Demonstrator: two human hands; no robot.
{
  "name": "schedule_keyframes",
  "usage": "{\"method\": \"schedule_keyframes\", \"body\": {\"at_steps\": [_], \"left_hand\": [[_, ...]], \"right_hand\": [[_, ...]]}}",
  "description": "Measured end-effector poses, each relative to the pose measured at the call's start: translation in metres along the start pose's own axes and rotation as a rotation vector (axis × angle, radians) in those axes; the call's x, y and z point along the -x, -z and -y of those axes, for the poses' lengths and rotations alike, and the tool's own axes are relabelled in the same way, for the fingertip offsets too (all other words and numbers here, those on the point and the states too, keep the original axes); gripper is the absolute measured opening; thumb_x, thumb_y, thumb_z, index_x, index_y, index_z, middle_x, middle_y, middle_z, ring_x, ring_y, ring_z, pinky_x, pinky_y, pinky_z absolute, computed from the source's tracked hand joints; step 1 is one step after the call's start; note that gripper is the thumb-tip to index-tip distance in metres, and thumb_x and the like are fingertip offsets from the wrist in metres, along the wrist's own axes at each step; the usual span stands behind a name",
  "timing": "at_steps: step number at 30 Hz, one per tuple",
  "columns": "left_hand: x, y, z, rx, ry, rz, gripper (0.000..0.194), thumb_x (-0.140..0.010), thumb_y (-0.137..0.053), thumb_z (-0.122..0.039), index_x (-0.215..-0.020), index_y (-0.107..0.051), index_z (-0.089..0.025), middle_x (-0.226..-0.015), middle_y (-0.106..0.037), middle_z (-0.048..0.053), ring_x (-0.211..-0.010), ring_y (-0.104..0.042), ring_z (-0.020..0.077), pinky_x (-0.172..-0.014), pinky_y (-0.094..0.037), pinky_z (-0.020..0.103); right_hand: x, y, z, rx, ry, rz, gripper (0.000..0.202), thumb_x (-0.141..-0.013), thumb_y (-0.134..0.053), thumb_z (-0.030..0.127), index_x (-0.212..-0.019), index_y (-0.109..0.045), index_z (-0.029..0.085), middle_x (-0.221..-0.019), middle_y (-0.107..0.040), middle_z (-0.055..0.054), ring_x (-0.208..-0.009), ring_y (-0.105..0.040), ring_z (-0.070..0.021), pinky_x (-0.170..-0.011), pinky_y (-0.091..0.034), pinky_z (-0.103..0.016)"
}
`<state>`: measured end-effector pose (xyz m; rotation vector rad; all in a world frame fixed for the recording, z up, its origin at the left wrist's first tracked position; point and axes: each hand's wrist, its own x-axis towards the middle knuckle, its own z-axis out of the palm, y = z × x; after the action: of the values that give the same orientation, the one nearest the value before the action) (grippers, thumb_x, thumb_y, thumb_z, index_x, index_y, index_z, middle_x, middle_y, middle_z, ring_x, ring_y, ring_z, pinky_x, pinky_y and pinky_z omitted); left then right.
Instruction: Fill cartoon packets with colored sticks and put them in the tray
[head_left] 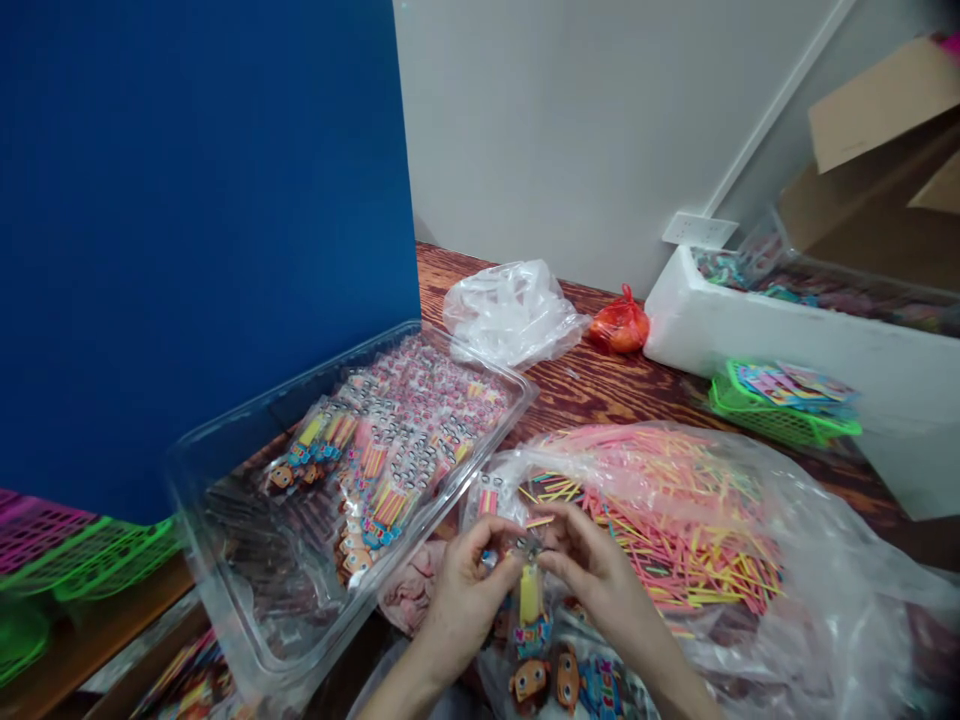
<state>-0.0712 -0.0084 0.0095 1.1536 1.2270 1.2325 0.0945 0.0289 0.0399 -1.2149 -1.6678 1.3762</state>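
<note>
My left hand (476,575) and my right hand (592,565) meet low in the middle, both closed at the top of a small clear plastic packet (530,598). A yellow piece shows inside it, with blue lettering and a printed cartoon face hanging below. Something small and shiny lies between my fingertips, too small to make out. Beneath my hands are more cartoon-printed packets (592,685). To the right, an open plastic bag (817,560) holds many thin pink and yellow sticks (697,540). On the left is a clear tray (300,660) of filled packets (397,450).
A blue panel (202,220) rises behind the tray. Further back are a crumpled clear bag (514,310), a tied red bag (621,322) and a white foam box (795,335). A green basket (787,410) leans nearby; a cardboard box (862,210) stands at upper right.
</note>
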Motion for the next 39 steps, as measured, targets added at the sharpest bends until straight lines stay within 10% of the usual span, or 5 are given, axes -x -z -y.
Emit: {"method": "schedule_keyframes", "body": {"at_steps": [7, 14, 23, 39], "left_hand": [[0.003, 0.019, 0.031, -0.347, -0.068, -0.175, 0.039, -0.094, -0.047, -0.037, -0.129, -0.054, -0.023, -0.138, -0.053, 0.01, -0.131, -0.045, 0.0258, -0.111, -0.031, 0.045], [-0.015, 0.011, 0.058, -0.638, -0.073, -0.309, 0.05, -0.084, -0.059, -0.028, -0.132, -0.051, -0.019, -0.134, -0.057, 0.015, -0.125, -0.05, 0.0312, -0.105, -0.037, 0.049], [-0.031, 0.015, 0.06, -0.38, 0.046, -0.351, 0.026, -0.071, -0.07, -0.03, -0.094, -0.068, -0.018, -0.078, -0.066, 0.002, -0.075, -0.062, 0.0205, -0.076, -0.048, 0.033], [0.007, 0.009, 0.037, -0.141, -0.114, -0.35, 0.012, -0.081, -0.066, -0.031, -0.079, -0.066, -0.019, -0.107, -0.067, 0.007, -0.105, -0.06, 0.0226, -0.092, -0.044, 0.032]], "right_hand": [[0.039, 0.043, 0.023, 0.004, 0.145, -0.038, 0.015, -0.084, -0.066, 0.032, -0.072, -0.064, 0.023, -0.074, -0.056, 0.0, -0.071, -0.054, -0.0169, -0.063, -0.043, -0.026], [0.061, 0.063, 0.033, 0.36, 0.275, -0.333, 0.012, -0.089, -0.059, 0.028, -0.079, -0.064, 0.024, -0.077, -0.06, -0.004, -0.074, -0.058, -0.0206, -0.065, -0.045, -0.029], [0.074, 0.061, 0.04, 0.406, 0.325, -0.255, 0.014, -0.09, -0.057, 0.023, -0.078, -0.063, 0.025, -0.074, -0.059, -0.002, -0.07, -0.057, -0.0183, -0.062, -0.043, -0.028], [0.078, 0.039, 0.036, 0.332, 0.267, -0.067, 0.017, -0.093, -0.053, 0.027, -0.08, -0.063, 0.025, -0.078, -0.061, -0.003, -0.077, -0.057, -0.0207, -0.069, -0.043, -0.03]]}}
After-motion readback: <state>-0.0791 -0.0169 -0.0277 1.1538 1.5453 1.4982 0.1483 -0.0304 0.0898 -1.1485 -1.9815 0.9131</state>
